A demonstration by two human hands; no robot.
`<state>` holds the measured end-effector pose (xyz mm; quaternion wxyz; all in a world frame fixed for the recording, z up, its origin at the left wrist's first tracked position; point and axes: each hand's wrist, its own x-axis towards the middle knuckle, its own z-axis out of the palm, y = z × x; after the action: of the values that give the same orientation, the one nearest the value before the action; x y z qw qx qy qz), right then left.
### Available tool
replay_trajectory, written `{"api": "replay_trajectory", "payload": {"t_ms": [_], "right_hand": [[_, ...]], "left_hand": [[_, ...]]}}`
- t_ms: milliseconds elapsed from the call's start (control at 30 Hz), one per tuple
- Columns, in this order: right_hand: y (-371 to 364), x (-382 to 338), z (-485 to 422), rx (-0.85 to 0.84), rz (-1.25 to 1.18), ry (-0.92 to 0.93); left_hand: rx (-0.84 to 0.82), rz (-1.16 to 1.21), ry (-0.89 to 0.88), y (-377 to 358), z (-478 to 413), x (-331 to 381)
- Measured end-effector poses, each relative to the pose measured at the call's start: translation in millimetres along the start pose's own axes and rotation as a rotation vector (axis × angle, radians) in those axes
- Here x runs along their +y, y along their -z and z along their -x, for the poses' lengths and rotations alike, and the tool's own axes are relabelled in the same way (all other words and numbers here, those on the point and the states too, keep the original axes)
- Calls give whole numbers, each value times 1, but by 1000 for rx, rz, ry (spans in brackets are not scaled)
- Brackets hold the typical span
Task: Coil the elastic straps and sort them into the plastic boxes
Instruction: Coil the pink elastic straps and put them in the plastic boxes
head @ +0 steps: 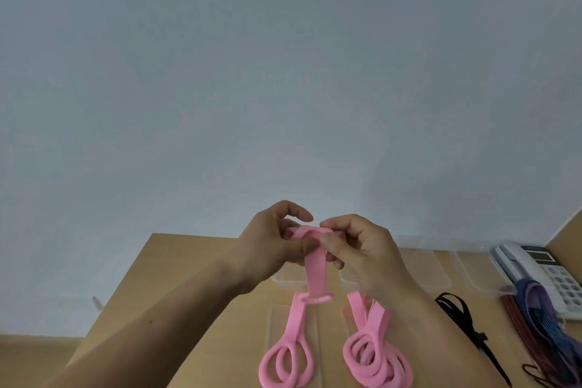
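Left hand: my left hand [271, 246] is raised above the table [195, 293], thumb and fingers pinched on the top of the pink strap [315, 264], just where the coil starts
Right hand: my right hand [359, 249] meets it from the other side, fingertips clamped on the same turn of strap
Strap: it hangs from my fingers down to a pink ring [315, 298], and its tail lies looped on the table below
Doing it well: I judge the turns should lie flat and stacked edge to edge, the left pinch fixed while the right feeds, with light tension so the elastic does not spring open
Boxes: clear plastic boxes [441, 264] wait behind my hands
Other straps: a second pink bundle [374, 359] lies to the right; a black strap [463, 321] and a blue and purple bunch [535, 315] further right
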<state>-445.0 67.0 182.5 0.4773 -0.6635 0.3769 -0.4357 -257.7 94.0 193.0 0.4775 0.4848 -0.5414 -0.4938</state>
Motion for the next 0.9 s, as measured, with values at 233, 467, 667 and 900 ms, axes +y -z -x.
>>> {"api": "replay_trajectory", "payload": {"t_ms": [233,467,667,900], "right_hand": [[-9,6,2,25,19,86],[-9,4,2,5,-23,114],[-11,9,0,-7,-24,80],[-12,13,-1,-20,-296,-130]], "left_hand": [[-164,100,228,8,2,8],[-251,286,263,16,4,10],[-105,297,228,7,5,2],[-19,227,119,9,6,-4]]}}
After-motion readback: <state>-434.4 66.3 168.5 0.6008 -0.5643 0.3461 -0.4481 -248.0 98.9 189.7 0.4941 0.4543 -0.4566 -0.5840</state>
